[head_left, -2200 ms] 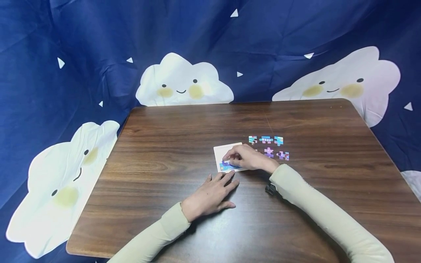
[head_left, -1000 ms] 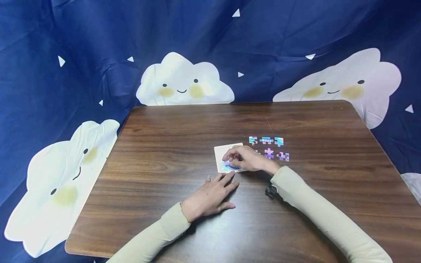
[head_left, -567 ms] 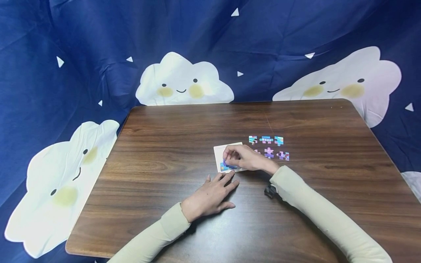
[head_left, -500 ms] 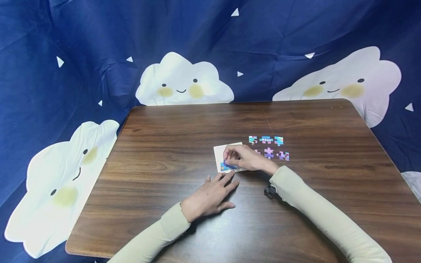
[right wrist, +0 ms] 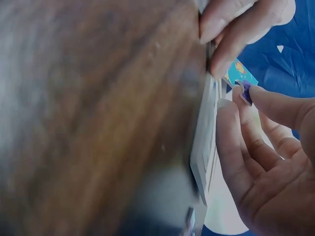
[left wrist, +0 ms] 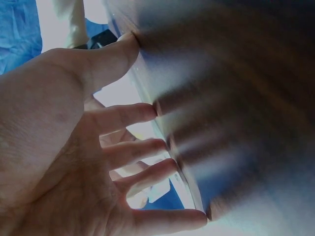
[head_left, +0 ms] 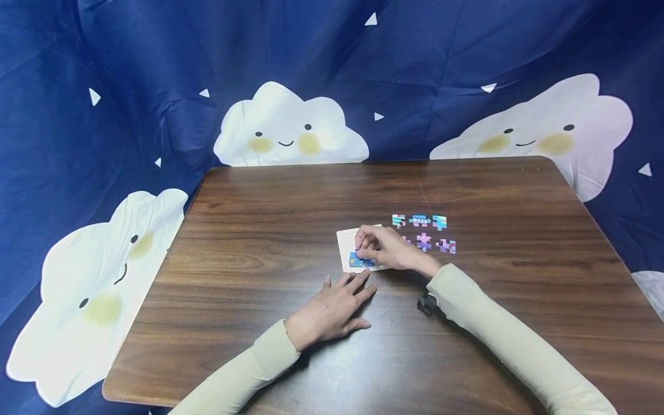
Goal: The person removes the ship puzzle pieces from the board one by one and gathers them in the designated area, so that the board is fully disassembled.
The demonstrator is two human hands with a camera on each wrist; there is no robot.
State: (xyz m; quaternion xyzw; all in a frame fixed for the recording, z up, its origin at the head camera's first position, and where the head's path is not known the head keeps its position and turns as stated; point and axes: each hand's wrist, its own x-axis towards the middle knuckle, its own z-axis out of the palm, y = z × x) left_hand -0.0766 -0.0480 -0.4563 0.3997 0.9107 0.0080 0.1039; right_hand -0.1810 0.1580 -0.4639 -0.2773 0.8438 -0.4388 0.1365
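Pinching a tilted blue-and-purple puzzle section (right wrist: 241,74), the person's right hand (head_left: 388,248) holds it at the near side of a white tray (head_left: 347,238); levelling it before pressing should seat it cleanly. Just nearer, the left hand (head_left: 329,309) spreads wide, fingertips on the brown table (head_left: 249,230). Loose pieces (head_left: 423,240) lie farther right.

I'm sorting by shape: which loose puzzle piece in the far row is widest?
The middle piece, knobbed at both ends; the left piece and right piece look narrower.
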